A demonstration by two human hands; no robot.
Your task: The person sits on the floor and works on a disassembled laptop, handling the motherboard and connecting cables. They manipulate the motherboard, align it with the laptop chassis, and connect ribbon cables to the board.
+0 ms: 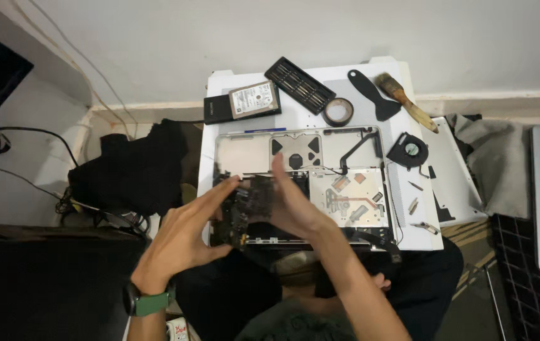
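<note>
Hands hide most of the circuit board [249,208].

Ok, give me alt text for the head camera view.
Two hands, the left hand and the right hand, hold a dark circuit board over an opened laptop on a white table. A hard drive, tape roll and brush lie behind.
</note>
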